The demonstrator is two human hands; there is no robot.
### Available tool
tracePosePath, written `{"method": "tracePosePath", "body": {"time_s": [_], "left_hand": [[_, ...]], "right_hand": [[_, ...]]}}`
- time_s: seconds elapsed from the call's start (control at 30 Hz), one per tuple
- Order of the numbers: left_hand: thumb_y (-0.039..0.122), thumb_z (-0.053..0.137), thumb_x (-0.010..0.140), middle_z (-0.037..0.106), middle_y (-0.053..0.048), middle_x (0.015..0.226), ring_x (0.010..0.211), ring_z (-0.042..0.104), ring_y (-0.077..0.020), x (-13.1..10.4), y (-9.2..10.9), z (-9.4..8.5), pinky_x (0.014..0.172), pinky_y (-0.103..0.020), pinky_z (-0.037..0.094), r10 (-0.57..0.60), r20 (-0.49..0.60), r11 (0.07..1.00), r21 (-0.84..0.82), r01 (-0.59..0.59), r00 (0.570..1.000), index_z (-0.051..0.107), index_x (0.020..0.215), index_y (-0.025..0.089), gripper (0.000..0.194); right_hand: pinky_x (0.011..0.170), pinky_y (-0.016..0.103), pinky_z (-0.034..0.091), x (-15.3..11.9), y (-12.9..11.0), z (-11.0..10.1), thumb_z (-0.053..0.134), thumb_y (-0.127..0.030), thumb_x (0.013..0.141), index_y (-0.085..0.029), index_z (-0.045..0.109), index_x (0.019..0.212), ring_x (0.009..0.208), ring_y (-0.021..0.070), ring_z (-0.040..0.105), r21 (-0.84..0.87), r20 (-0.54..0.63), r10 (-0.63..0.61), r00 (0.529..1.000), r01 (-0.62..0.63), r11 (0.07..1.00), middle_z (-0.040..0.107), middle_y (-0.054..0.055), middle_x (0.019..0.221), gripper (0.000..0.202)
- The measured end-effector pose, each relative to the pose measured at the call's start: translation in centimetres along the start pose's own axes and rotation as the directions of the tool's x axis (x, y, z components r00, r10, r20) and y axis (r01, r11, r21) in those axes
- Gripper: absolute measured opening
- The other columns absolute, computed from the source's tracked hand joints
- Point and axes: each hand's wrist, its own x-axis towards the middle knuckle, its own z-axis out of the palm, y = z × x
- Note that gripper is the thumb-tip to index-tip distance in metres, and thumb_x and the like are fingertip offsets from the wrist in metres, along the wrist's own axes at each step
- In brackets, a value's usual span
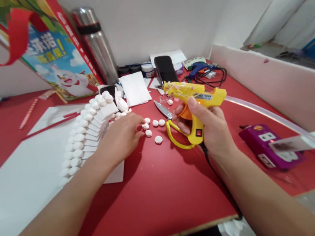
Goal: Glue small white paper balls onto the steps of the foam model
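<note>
Tabletop [156,195], smooth and red, spans the lower frame. Left of centre, domed white pieces [78,145] edge fanned flat strips [92,132]. Right of centre, the right hand [213,126] grips a yellow plastic glue gun [185,88]. At centre, the left hand [122,136] curls beside small white discs [158,140]; any pinch is unclear.

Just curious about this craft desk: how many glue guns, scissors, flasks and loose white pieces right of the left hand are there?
Glue gun: 1
Scissors: 1
Metal flask: 1
Loose white pieces right of the left hand: 7
Total: 10
</note>
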Motion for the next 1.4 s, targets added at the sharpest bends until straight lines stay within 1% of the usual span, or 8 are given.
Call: {"method": "tracePosePath", "body": {"time_s": [0.13, 0.43, 0.6, 0.83, 1.0, 1.17, 1.3, 1.4], "left_hand": [[0.028, 0.068, 0.089, 0.068, -0.006, 0.093, 0.085, 0.063, -0.0228, 0.1, 0.0, 0.7, 0.071, -0.033, 0.042, 0.061, 0.033, 0.995, -0.075, -0.058, 0.998, 0.067, 0.093, 0.019, 0.01], [0.033, 0.069, 0.09, 0.066, -0.005, 0.088, 0.08, 0.061, -0.0206, -0.1, 0.0, 1.4, 0.069, -0.032, 0.041, 0.027, 0.005, 0.986, -0.165, -0.025, 1.0, 0.066, 0.092, 0.019, 0.014], [0.029, 0.071, 0.089, 0.064, -0.005, 0.092, 0.086, 0.061, -0.023, -0.3, 0.4, 0.8, 0.071, -0.034, 0.041, 0.025, 0.001, 0.992, -0.126, -0.025, 1.0, 0.065, 0.097, 0.018, 0.015], [0.016, 0.052, 0.096, 0.058, -0.01, 0.106, 0.094, 0.058, -0.0242, -0.5, 0.8, 1.0, 0.081, -0.038, 0.045, 0.166, 0.04, 0.984, -0.07, -0.163, 0.985, 0.069, 0.106, 0.017, 0.019], [0.009, 0.04, 0.099, 0.058, -0.011, 0.1, 0.088, 0.056, -0.0238, -0.8, 2.4, 1.6, 0.078, -0.038, 0.046, 0.151, 0.106, 0.983, 0.086, -0.161, 0.983, 0.065, 0.091, 0.015, 0.027], [0.008, 0.041, 0.099, 0.06, -0.017, 0.109, 0.098, 0.058, -0.0284, -1.0, 4.3, 1.3, 0.086, -0.041, 0.049, 0.122, 0.2, 0.959, 0.227, -0.167, 0.972, 0.065, 0.1, 0.009, 0.024], [0.002, 0.041, 0.094, 0.062, -0.02, 0.112, 0.103, 0.059, -0.0317, -1.3, 4.8, 1.1, 0.087, -0.044, 0.051, 0.142, 0.171, 0.943, 0.276, -0.186, 0.975, 0.064, 0.108, 0.005, 0.027], [-0.001, 0.042, 0.092, 0.063, -0.02, 0.111, 0.101, 0.06, -0.0315, -2.2, 4.2, 0.8, 0.085, -0.045, 0.051, 0.129, 0.086, 0.982, 0.127, -0.14, 0.988, 0.064, 0.109, 0.005, 0.028]], "right_hand": [[0.042, 0.027, 0.033, 0.0, -0.1, 0.2, 0.071, -0.048, 0.09, -0.022, 0.069, 0.074, 0.044, 0.0093, 0.047, -0.013, -0.016, 0.006, 1.0, -0.006, 1.0, 0.067, 0.002, 0.068, 0.03], [0.042, 0.027, 0.033, -0.1, -0.1, 0.3, 0.073, -0.049, 0.088, -0.022, 0.069, 0.073, 0.043, 0.0091, 0.047, -0.016, -0.022, 0.004, 1.0, -0.005, 1.0, 0.065, 0.001, 0.068, 0.032], [0.043, 0.026, 0.033, 0.0, 0.1, -0.1, 0.07, -0.046, 0.092, -0.022, 0.071, 0.076, 0.044, 0.0092, 0.049, 0.005, 0.019, -0.002, 1.0, 0.002, 1.0, 0.067, 0.002, 0.07, 0.028], [0.041, 0.026, 0.036, -0.1, 0.1, 0.0, 0.071, -0.047, 0.091, -0.02, 0.071, 0.077, 0.045, 0.0085, 0.049, -0.011, 0.007, -0.008, 1.0, 0.008, 1.0, 0.068, 0.002, 0.072, 0.03], [0.043, 0.027, 0.035, 0.0, 0.1, -0.1, 0.071, -0.044, 0.092, -0.021, 0.072, 0.078, 0.046, 0.009, 0.05, 0.014, 0.015, 0.006, 1.0, -0.006, 1.0, 0.069, 0.003, 0.074, 0.027], [0.044, 0.027, 0.033, 0.1, 0.2, 0.0, 0.07, -0.043, 0.092, -0.02, 0.072, 0.078, 0.045, 0.0088, 0.05, 0.016, 0.024, 0.003, 1.0, -0.003, 1.0, 0.069, 0.003, 0.073, 0.026], [0.044, 0.026, 0.033, 0.2, 0.4, -0.1, 0.07, -0.041, 0.093, -0.021, 0.072, 0.079, 0.046, 0.0082, 0.05, 0.024, 0.023, -0.007, 1.0, 0.006, 1.0, 0.069, 0.004, 0.077, 0.024], [0.044, 0.026, 0.033, 0.2, 0.3, -0.2, 0.069, -0.04, 0.094, -0.021, 0.074, 0.079, 0.046, 0.0088, 0.051, 0.014, 0.029, 0.013, 1.0, -0.014, 1.0, 0.068, 0.004, 0.077, 0.025]]}}
